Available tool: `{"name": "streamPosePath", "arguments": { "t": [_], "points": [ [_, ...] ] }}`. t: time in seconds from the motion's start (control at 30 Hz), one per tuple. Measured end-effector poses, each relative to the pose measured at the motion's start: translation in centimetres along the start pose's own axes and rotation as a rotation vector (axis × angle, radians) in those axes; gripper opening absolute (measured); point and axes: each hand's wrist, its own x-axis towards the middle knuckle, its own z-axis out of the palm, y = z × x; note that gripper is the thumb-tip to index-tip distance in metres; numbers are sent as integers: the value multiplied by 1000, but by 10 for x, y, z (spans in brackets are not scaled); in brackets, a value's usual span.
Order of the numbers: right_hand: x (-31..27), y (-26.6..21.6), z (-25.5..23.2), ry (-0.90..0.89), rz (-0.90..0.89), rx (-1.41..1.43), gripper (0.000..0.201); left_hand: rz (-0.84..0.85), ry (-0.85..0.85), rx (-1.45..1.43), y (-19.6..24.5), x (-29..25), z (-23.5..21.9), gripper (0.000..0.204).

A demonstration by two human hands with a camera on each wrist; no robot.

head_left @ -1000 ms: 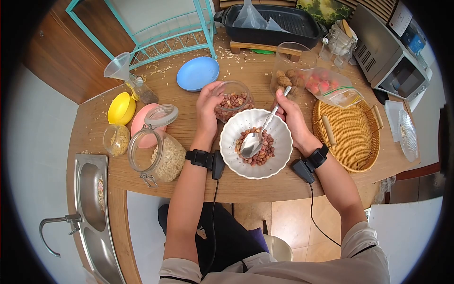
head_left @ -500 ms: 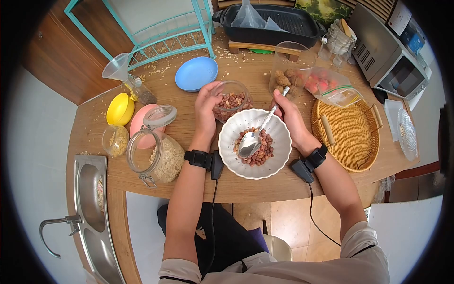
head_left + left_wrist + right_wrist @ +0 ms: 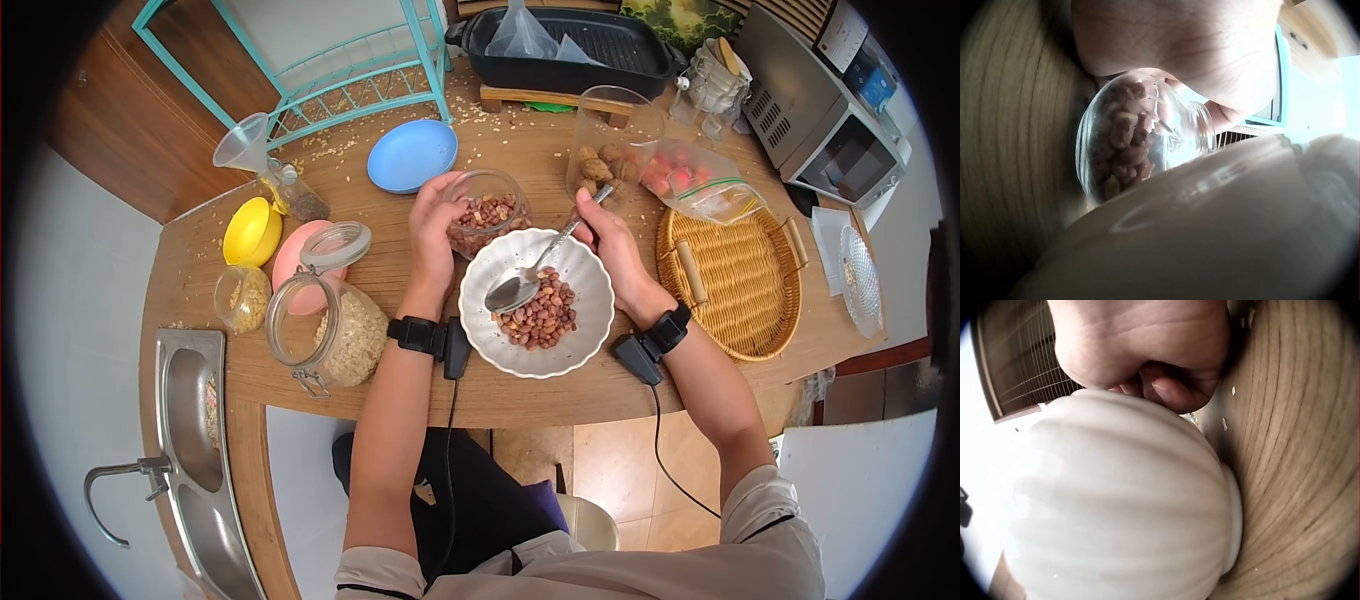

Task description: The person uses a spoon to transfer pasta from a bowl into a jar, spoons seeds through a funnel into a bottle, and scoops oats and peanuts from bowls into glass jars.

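Observation:
My left hand (image 3: pixel 435 235) curls round the side of a glass jar (image 3: pixel 466 243) that holds reddish-skinned peanuts (image 3: pixel 490 212). The left wrist view shows the jar's rounded wall (image 3: pixel 1088 156) beneath the palm. In front of it on the wooden table stands a white fluted bowl (image 3: pixel 485 340) with more peanuts (image 3: pixel 542 318) at its bottom. My right hand (image 3: pixel 615 255) grips a metal spoon (image 3: pixel 512 293) by its handle, the thumb along the top. The spoon's head lies over the left side of the peanuts. In the right wrist view, curled fingers (image 3: pixel 1175 394) show just beyond the bowl.
On the left are a clip-top jar of oats (image 3: pixel 360 340), a pink dish (image 3: pixel 290 255), a yellow bowl (image 3: pixel 252 232) and a sink (image 3: pixel 195 400). A blue dish (image 3: pixel 412 157) lies behind. To the right are a container of walnuts (image 3: pixel 600 165) and a wicker tray (image 3: pixel 735 290).
The spoon's head has moved left across the peanuts in the bowl and looks darker. The left hand and its jar hold almost the same place.

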Motion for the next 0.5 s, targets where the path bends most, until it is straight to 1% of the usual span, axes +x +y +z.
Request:
{"name": "streamPosePath", "arguments": {
  "t": [0.2, 0.27, 0.37, 0.5],
  "points": [
    [1, 2, -2, -29, -17, 58, 51, -9, 5, 4, 3, -1, 2, 43],
    [3, 5, -4, -87, -60, 129, 49, -14, 12, 9, 4, -1, 4, 45],
    [-1, 2, -1, -69, -58, 68, 48, -18, 17, 18, 5, -1, 4, 47],
    [0, 4, -1, -81, -84, 107, 47, -15, 19, 13, 4, -1, 4, 43]
  ]
}}
